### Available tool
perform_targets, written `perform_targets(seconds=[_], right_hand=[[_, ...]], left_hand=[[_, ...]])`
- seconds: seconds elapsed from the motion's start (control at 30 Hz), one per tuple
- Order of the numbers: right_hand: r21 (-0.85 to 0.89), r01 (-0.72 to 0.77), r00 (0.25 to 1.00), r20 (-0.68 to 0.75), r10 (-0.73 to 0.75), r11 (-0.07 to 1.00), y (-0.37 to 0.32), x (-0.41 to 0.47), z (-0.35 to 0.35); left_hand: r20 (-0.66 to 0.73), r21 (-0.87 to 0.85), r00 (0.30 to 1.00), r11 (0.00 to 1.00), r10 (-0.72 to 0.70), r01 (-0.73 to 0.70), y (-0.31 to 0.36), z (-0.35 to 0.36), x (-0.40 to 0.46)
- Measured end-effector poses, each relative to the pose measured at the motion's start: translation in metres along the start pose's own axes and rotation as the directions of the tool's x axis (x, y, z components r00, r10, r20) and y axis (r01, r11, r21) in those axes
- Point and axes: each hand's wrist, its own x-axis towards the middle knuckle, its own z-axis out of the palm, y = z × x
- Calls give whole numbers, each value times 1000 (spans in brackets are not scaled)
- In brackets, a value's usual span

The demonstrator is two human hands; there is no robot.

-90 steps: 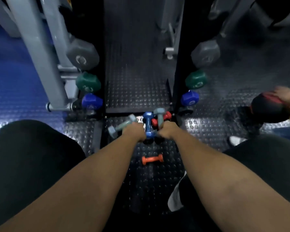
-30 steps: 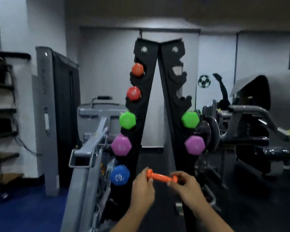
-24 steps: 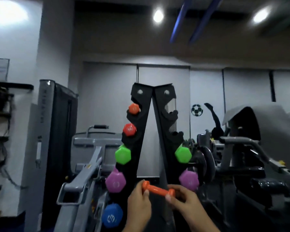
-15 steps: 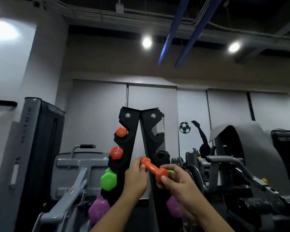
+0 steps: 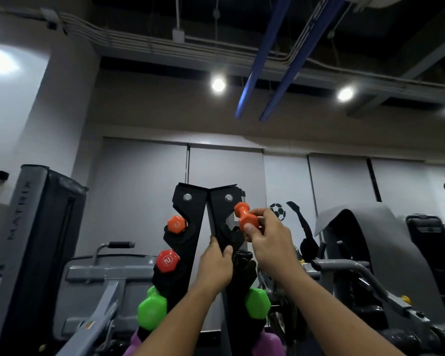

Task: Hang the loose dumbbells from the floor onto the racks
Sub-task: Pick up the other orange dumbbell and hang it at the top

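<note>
At the rack (image 5: 217, 222), right hand (image 5: 270, 240) holds one orange dumbbell (image 5: 244, 218).

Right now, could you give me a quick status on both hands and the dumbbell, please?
Left hand grips the rack upright. Right hand holds the orange dumbbell at the top right slot, not seated. Nothing blocking.

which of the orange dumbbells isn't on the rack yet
The small orange dumbbell pinched in the right hand, held beside the right rack's top notch. The other orange one already sits on the left rack.
</note>
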Motion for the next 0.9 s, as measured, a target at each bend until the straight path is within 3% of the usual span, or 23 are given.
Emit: perform_targets(seconds=[0.33, 0.9], right_hand=[[-130, -7, 999, -41, 2, 991, 14, 15, 7], [-305, -22, 948, 297, 117, 952, 28, 84, 29]], left_hand=[[-79, 46, 995, 997, 62, -59, -13, 11, 24], [-114, 29, 975, 981, 193, -191, -25, 10, 52]])
